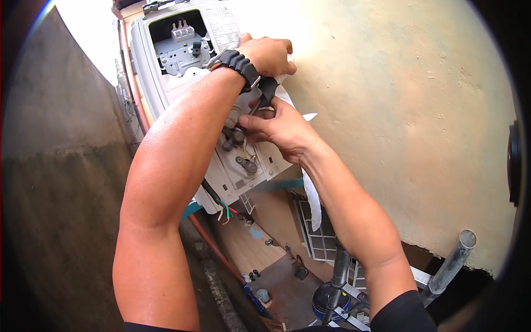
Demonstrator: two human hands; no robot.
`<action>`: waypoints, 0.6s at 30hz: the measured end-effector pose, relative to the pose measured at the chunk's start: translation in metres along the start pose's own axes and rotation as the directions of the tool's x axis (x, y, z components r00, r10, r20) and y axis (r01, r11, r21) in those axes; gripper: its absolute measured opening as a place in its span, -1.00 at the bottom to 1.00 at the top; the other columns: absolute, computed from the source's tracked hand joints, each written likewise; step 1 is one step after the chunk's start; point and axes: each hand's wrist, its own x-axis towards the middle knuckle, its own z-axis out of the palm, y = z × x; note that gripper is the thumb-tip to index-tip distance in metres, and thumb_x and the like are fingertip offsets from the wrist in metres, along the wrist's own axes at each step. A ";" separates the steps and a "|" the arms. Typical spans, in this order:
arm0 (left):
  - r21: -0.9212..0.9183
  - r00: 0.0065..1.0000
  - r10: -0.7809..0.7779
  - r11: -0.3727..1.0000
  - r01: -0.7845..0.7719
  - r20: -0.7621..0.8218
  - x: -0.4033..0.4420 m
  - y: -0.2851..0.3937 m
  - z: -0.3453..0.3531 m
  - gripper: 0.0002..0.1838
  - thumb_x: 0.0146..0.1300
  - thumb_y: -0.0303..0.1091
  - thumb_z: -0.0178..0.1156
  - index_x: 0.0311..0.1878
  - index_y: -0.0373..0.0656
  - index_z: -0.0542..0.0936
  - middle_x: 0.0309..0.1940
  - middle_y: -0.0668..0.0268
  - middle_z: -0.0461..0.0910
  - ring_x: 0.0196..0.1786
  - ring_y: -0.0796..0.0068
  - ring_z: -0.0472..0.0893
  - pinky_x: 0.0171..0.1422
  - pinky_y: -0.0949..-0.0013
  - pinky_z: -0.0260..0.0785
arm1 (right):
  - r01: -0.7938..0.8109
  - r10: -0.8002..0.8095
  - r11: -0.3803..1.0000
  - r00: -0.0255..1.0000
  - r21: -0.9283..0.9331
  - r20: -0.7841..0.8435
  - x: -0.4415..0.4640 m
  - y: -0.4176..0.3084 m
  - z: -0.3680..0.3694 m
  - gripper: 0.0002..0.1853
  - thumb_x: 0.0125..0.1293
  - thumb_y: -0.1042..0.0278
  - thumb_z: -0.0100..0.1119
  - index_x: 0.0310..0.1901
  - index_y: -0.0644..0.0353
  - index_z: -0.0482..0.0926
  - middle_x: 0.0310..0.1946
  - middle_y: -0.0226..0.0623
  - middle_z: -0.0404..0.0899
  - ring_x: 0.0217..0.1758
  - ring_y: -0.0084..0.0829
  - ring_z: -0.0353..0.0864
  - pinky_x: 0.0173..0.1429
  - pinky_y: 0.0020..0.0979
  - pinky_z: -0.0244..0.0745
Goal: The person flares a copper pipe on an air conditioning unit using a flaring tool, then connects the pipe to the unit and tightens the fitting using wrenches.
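An outdoor air-conditioner unit is mounted beside the wall, its terminal compartment uncovered. My left hand, a black watch on its wrist, curls at the unit's right edge around a white strip. Below it, my right hand has its fingers bent round a black strip beside the service valves. Its fingertips are partly hidden. Another capped valve sits lower down. A length of white strip hangs behind my right forearm.
Loose wires with bare ends stick out below the unit. A beige wall rises on the right, a grey wall on the left. Far below lies a floor with a blue bucket. A metal pipe stands at lower right.
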 end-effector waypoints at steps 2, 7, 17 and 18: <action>0.011 1.000 -0.005 1.000 0.005 -0.003 -0.001 -0.002 0.000 -0.40 0.28 0.00 0.19 0.36 0.00 0.56 0.06 0.10 0.75 0.26 0.15 0.65 0.42 0.03 0.12 | 0.018 -0.018 0.999 1.000 0.027 0.008 -0.001 0.005 0.005 -0.38 0.27 0.30 0.55 0.17 0.38 0.37 -0.26 -0.23 0.64 -0.31 -0.43 0.67 -0.20 -0.41 0.65; 0.058 0.999 -0.034 0.998 0.034 -0.002 0.002 0.000 0.002 -0.39 0.31 0.04 0.21 0.39 0.05 0.56 0.12 0.26 0.75 0.27 0.30 0.66 0.43 0.04 0.04 | 0.000 0.003 0.955 1.000 -0.297 0.008 0.005 -0.005 0.012 -0.45 0.34 0.35 0.47 0.19 0.36 0.37 -0.17 -0.18 0.67 -0.19 -0.39 0.73 -0.12 -0.40 0.67; 0.029 1.000 -0.006 1.000 0.007 -0.016 0.000 -0.002 0.000 -0.42 0.29 0.02 0.17 0.35 0.05 0.57 0.06 0.14 0.75 0.28 0.15 0.63 0.47 -0.03 0.12 | -0.010 0.009 0.998 1.000 -0.067 -0.003 0.006 0.002 0.006 -0.54 0.35 0.46 0.40 0.16 0.34 0.37 -0.10 -0.14 0.67 -0.20 -0.43 0.68 -0.11 -0.38 0.62; 0.040 1.000 -0.016 0.999 0.016 -0.013 0.001 -0.001 0.001 -0.43 0.30 0.02 0.17 0.34 0.05 0.57 0.06 0.13 0.75 0.29 0.16 0.63 0.46 -0.03 0.13 | -0.044 0.040 0.962 0.999 -0.271 -0.018 0.006 -0.002 0.007 -0.55 0.38 0.46 0.38 0.18 0.31 0.36 -0.03 -0.08 0.69 -0.14 -0.40 0.73 -0.05 -0.37 0.66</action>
